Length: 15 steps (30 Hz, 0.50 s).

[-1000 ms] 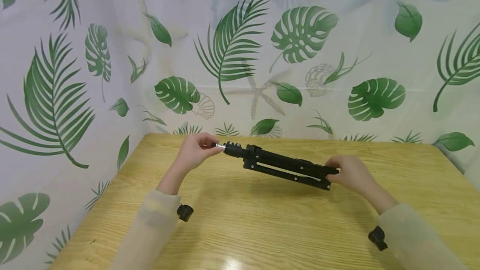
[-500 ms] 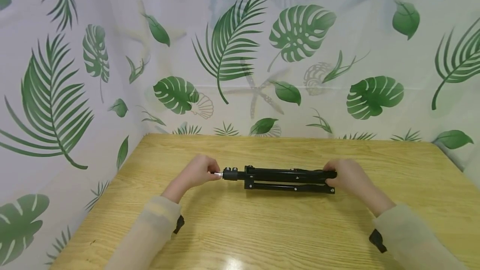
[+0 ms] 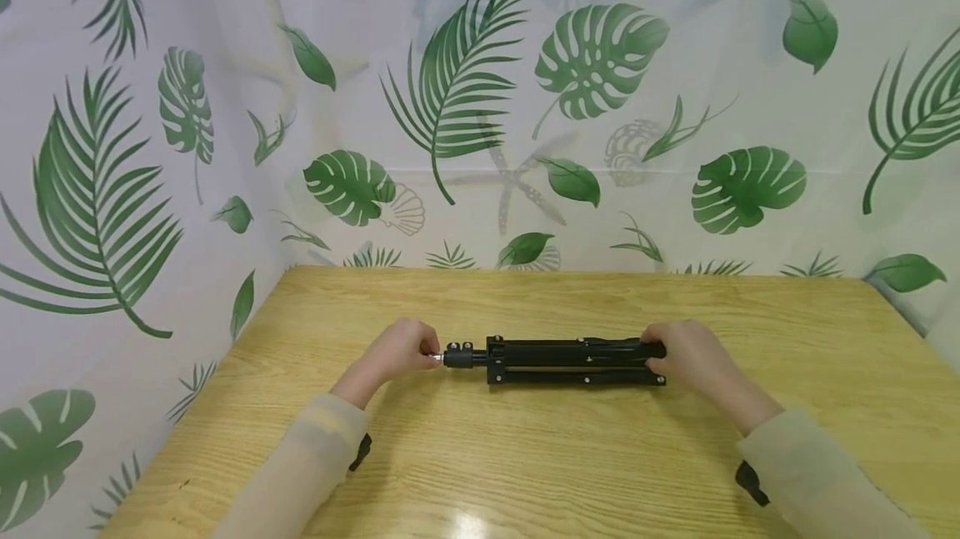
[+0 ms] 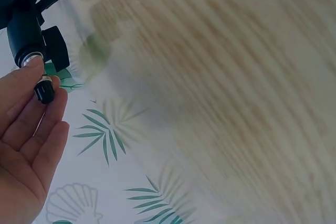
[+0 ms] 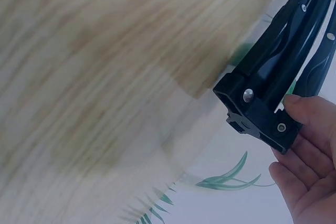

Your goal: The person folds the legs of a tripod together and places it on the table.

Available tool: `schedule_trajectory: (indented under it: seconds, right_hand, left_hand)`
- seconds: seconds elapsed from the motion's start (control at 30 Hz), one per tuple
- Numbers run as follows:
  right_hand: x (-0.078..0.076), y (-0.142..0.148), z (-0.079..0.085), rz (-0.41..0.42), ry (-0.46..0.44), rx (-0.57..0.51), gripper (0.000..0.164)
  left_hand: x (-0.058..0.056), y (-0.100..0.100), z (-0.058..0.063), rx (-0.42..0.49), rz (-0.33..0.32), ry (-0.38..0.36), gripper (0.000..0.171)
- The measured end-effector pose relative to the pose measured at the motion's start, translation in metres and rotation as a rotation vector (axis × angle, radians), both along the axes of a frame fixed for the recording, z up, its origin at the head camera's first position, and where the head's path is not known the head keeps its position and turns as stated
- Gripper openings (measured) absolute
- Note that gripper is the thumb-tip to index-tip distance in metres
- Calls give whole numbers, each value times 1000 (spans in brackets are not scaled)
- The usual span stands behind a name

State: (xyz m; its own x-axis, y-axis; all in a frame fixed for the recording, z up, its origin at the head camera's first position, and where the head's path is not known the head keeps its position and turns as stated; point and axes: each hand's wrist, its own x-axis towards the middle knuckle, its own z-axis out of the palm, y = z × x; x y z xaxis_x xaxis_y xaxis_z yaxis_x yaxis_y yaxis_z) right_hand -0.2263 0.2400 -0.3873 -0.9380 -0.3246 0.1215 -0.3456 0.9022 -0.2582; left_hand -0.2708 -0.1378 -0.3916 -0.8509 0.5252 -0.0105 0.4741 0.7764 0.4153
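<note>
A folded black tripod stand (image 3: 570, 353) lies sideways across the middle of the wooden table. At its left end my left hand (image 3: 401, 349) pinches the silver tip between thumb and fingers; the left wrist view shows the black-capped metal tip (image 4: 44, 88) against the fingertips. My right hand (image 3: 693, 360) grips the other end, where the legs fold together. In the right wrist view the thumb and fingers hold the black bracket end (image 5: 262, 114) with its rivets. Part of that end is hidden behind the right hand in the head view.
The wooden table (image 3: 480, 447) reaches back to a white leaf-print cloth (image 3: 480, 106), which also hangs along the left side. Dark wrist cameras hang below both sleeves.
The tripod stand was tilted with its left end raised; my left hand has lowered that end and brought it nearer, so the stand is now level. The right hand has shifted slightly left.
</note>
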Motion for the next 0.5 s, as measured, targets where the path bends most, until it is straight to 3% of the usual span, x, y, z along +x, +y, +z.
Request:
schedule_trajectory:
  seconds: [0.27, 0.5]
  right_hand:
    - [5, -5, -1, 12, 53, 31, 25]
    - [10, -7, -2, 11, 93, 59, 27]
  left_hand:
    - [0, 1, -3, -51, 36, 8, 6]
    - [0, 2, -5, -43, 65, 24, 5]
